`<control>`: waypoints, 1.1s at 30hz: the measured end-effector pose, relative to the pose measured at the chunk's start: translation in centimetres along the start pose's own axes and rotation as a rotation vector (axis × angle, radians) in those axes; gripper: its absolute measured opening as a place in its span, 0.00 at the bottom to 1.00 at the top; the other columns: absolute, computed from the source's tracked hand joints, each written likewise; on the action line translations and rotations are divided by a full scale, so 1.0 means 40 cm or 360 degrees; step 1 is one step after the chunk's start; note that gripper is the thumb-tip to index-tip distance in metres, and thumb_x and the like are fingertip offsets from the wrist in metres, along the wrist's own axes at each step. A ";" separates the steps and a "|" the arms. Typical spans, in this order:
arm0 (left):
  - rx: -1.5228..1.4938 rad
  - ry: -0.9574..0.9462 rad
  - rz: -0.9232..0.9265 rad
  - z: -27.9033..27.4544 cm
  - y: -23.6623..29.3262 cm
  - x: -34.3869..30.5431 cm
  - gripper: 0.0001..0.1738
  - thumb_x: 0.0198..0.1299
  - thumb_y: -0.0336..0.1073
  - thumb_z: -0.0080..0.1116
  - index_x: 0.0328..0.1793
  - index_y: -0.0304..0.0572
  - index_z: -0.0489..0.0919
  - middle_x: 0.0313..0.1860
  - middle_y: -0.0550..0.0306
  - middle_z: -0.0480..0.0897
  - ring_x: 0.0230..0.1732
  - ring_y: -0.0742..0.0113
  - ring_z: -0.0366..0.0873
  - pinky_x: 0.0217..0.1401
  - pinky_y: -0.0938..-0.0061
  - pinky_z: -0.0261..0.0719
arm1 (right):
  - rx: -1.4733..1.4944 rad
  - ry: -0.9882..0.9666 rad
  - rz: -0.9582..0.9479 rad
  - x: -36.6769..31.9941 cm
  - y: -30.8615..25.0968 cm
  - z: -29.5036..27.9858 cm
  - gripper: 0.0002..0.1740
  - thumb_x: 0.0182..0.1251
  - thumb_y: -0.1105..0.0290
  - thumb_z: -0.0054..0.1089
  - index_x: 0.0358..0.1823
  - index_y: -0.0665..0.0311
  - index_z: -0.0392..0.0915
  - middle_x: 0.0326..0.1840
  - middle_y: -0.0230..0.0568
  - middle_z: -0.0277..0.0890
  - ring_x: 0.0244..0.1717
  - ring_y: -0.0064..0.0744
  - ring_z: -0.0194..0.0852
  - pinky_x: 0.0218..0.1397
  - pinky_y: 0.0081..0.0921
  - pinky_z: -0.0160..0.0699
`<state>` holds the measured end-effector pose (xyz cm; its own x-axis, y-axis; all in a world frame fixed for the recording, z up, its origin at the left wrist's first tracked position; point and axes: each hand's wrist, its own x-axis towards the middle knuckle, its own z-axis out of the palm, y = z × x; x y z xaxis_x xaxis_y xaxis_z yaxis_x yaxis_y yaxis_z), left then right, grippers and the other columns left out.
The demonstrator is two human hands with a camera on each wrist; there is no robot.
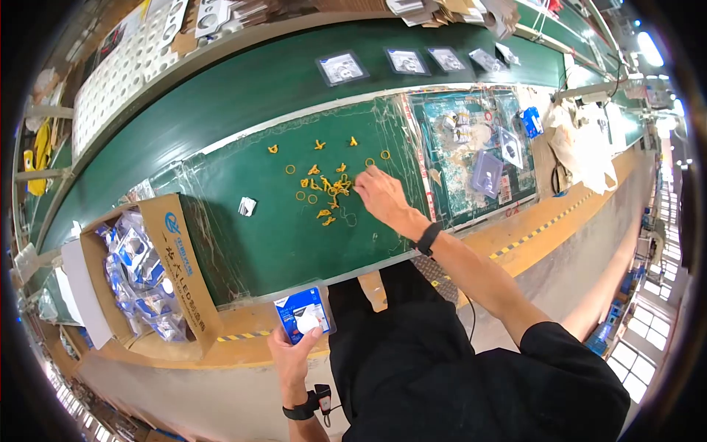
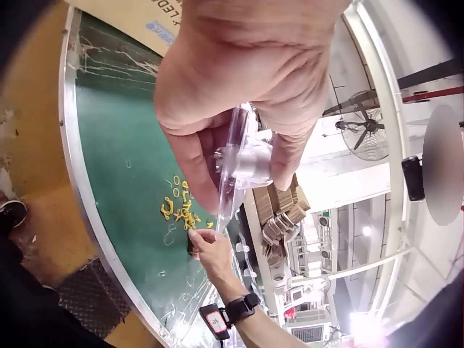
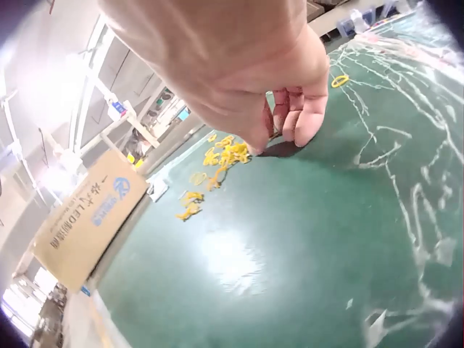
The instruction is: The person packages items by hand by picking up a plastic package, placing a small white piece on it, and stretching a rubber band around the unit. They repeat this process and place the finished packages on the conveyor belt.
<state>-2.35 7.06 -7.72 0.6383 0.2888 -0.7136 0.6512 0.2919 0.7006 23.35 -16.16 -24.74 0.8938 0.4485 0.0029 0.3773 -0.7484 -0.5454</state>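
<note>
The left hand (image 1: 293, 356) grips a clear plastic package with a blue printed card (image 1: 300, 309) beyond the front edge of the green table. In the left wrist view, thumb and fingers pinch the clear package (image 2: 243, 163) from both sides. The right hand (image 1: 384, 197) is at the right side of a loose pile of yellow pieces (image 1: 337, 186) on the green mat. Its fingertips are bent together close to the mat beside the yellow pieces (image 3: 230, 154); what lies between them is mostly hidden. Several yellow rings (image 1: 290, 169) lie around the pile.
A cardboard box (image 1: 193, 276) full of bagged packages stands at the left. Flat packages (image 1: 342, 68) lie in a row at the back. A small silver packet (image 1: 247, 206) rests left of the yellow pieces. At the right are a clear tray (image 1: 487, 174) and a cream cloth (image 1: 582, 140).
</note>
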 end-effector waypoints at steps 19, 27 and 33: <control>0.0073 -0.0295 -0.0058 -0.164 0.054 0.158 0.16 0.54 0.33 0.80 0.46 0.35 0.87 0.39 0.62 0.88 0.37 0.78 0.82 0.43 0.80 0.80 | 0.1122 -0.0059 0.0896 -0.113 -0.154 -0.087 0.07 0.75 0.76 0.58 0.49 0.72 0.79 0.34 0.33 0.81 0.36 0.17 0.79 0.39 0.20 0.79; 0.0040 -0.0322 -0.0128 -0.154 0.033 0.160 0.17 0.54 0.31 0.78 0.49 0.35 0.86 0.42 0.60 0.89 0.41 0.76 0.83 0.48 0.78 0.80 | 0.0278 0.0361 0.0767 -0.194 -0.085 -0.052 0.09 0.72 0.76 0.61 0.51 0.65 0.82 0.42 0.40 0.82 0.33 0.30 0.80 0.37 0.26 0.79; 0.0118 -0.0290 -0.0116 -0.104 0.021 0.143 0.18 0.53 0.34 0.80 0.47 0.35 0.86 0.40 0.62 0.88 0.38 0.79 0.81 0.43 0.81 0.79 | -0.0013 0.0160 0.0398 -0.229 -0.135 -0.030 0.08 0.67 0.71 0.68 0.46 0.61 0.81 0.39 0.42 0.77 0.36 0.44 0.81 0.40 0.37 0.80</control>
<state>0.15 12.76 -11.21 0.6476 0.0974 -0.7557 0.7226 0.2363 0.6496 13.42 -16.82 -20.81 0.9790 0.1984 -0.0475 0.1432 -0.8341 -0.5327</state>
